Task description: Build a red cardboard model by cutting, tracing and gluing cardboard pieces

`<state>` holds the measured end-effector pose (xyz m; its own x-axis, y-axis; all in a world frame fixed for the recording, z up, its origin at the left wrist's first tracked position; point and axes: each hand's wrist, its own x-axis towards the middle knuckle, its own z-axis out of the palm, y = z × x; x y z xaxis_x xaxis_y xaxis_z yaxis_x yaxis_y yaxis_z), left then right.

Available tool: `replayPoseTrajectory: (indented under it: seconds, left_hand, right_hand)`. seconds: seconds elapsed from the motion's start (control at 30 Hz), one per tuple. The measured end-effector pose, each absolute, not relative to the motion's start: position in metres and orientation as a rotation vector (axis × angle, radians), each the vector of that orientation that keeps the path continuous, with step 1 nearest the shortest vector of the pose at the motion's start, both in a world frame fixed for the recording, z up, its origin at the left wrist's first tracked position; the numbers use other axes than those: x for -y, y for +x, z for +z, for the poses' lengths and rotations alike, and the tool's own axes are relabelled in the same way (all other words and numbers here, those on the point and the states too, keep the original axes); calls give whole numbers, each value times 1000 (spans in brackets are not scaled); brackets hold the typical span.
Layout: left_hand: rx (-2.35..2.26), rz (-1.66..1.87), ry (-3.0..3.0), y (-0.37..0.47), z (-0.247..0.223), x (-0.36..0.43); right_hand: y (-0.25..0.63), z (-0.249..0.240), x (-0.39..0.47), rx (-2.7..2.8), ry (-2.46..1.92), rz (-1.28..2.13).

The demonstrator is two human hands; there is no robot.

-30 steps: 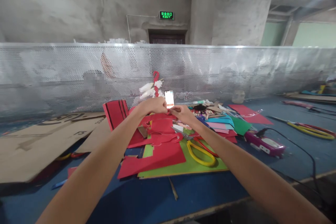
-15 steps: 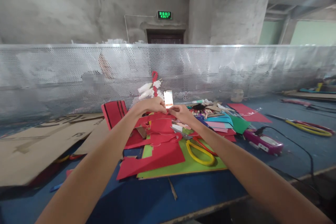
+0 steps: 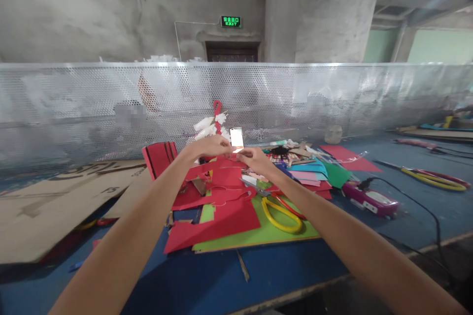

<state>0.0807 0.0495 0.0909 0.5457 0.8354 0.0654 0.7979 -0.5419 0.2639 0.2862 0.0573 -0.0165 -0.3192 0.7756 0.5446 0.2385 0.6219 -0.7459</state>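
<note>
Over the middle of the table, my left hand (image 3: pixel 218 146) and my right hand (image 3: pixel 254 159) meet almost fingertip to fingertip. Both are pinched closed on a small piece of red paper (image 3: pixel 234 158), mostly covered by the fingers. Just behind them a phone (image 3: pixel 237 140) with a lit screen stands upright. Below lie cut red sheets (image 3: pixel 231 221) on a light green sheet (image 3: pixel 291 240). Scissors with yellow and red handles (image 3: pixel 283 221) rest there, close to my right forearm. White flowers with a red hooked strip (image 3: pixel 218 118) stand behind my left hand.
Cardboard sheets (image 3: pixel 74 202) and a red striped piece (image 3: pixel 160 157) lie left. To the right are coloured papers (image 3: pixel 310 177), a purple power strip (image 3: pixel 371 201) with a black cable, and more scissors (image 3: pixel 432 177). A perforated metal screen (image 3: pixel 258 93) closes off the back.
My left hand has shifted slightly up and its fingers have moved at the red piece. My right hand stays nearly in place. The things on the table have not visibly moved.
</note>
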Motion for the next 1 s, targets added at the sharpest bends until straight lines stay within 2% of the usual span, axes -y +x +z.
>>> replayPoseTrajectory:
  seconds: [0.1, 0.23, 0.67, 0.87, 1.0]
  left_hand:
    - [-1323, 204, 2631, 84, 81, -58]
    - [-1330, 244, 2610, 84, 73, -63]
    - [-1291, 378, 2535, 72, 77, -58]
    - [-1216, 172, 2584, 67, 73, -56]
    - [-1187, 180, 2555, 67, 69, -56]
  right_hand:
    - [286, -14, -54, 1840, -783, 791]
    - [286, -11, -50, 1852, -810, 751]
    - [300, -8, -54, 1782, -760, 1017]
    - [304, -7, -53, 1789, -698, 1067]
    - [300, -6, -52, 1776, -767, 995]
